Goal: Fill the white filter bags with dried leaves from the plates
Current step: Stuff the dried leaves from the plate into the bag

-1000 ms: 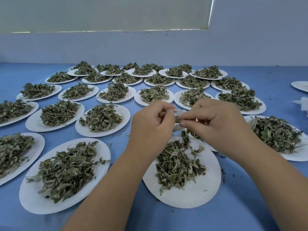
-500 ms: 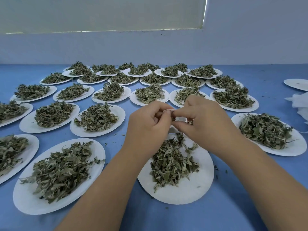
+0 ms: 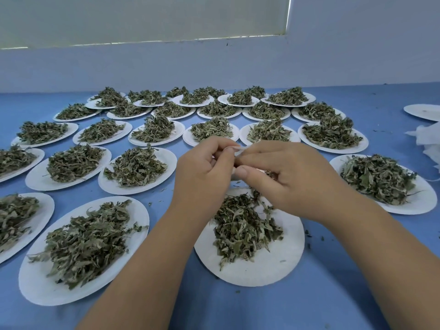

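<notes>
White paper plates [image 3: 140, 186] stand in rows, each bearing a heap of dried leaves [image 3: 135, 165]. The nearest plate [image 3: 262, 272] lies under the hands. One white filter bag [image 3: 239, 151] is held above it, between both hands. Left hand [image 3: 204, 172] grip: thumb and forefinger pinched on the bag's edge. Right hand [image 3: 292, 177] grip: fingers curled, pinched at the same bag. Crumpled white material [image 3: 426, 141] lies at the right edge. Blue counter [image 3: 333, 294], leaf crumbs scattered; pale wall [image 3: 214, 67] behind.

The left hand [image 3: 202, 172] and right hand [image 3: 292, 179] are bare, as are both forearms [image 3: 157, 258], uncovered from the wrists to the picture's lower edge. The nails [image 3: 230, 148] are cut short and rounded, with narrow pale tips; the right thumbnail [image 3: 241, 173] looks broad, smooth and slightly glossy.
</notes>
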`<state>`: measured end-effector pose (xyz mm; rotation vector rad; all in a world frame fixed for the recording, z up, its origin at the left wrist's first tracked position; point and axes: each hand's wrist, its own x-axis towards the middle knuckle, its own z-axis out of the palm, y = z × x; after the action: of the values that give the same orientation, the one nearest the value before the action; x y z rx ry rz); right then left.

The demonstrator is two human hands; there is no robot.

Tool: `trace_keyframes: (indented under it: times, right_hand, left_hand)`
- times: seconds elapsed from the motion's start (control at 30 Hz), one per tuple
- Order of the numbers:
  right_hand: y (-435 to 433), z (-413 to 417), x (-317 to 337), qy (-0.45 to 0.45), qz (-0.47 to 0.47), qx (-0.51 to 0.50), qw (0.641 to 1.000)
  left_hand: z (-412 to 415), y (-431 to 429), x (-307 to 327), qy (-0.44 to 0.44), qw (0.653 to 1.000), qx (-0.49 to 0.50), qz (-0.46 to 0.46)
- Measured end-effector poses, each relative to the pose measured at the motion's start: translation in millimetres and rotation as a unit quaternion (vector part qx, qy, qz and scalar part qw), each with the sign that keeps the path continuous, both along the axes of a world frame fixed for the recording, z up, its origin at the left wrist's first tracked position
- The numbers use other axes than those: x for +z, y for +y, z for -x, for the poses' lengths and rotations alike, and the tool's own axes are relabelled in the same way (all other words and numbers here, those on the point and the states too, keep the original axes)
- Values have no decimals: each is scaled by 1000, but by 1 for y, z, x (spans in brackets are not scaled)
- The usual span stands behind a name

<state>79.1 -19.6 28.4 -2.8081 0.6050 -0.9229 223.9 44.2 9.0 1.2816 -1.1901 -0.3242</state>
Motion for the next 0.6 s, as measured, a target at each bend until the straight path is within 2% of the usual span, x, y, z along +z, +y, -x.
trace_keyframes:
  times: [0.07,0.13,0.2,0.27,0.33,0.4,0.47,0.6]
  right_hand:
    - [0,-5,0,71,6,-8,997]
    - [2,-7,-1,74,-16,13,997]
    - [2,-3,3,-34,-73,35,996]
    - [-3,5,7,-156,-117,13,981]
    - [-11,13,7,-170,-122,-26,978]
    - [-18,14,4,-45,-91,-66,993]
    - [-20,10,-3,92,-64,-83,990]
    - [-15,2,-12,206,-60,-75,974]
  left_hand:
    - [0,0,0,-16,1000,3,7]
    - [-1,1,1,-20,1000,10,14]
    - [-2,1,1,-9,999,23,26]
    - [-4,0,1,-7,998,42,35]
    - [-7,-1,0,-4,997,64,41]
    - [-9,-1,0,-1,996,74,46]
    - [-9,-1,0,-5,996,72,48]
    - [-8,-1,-1,-13,996,67,54]
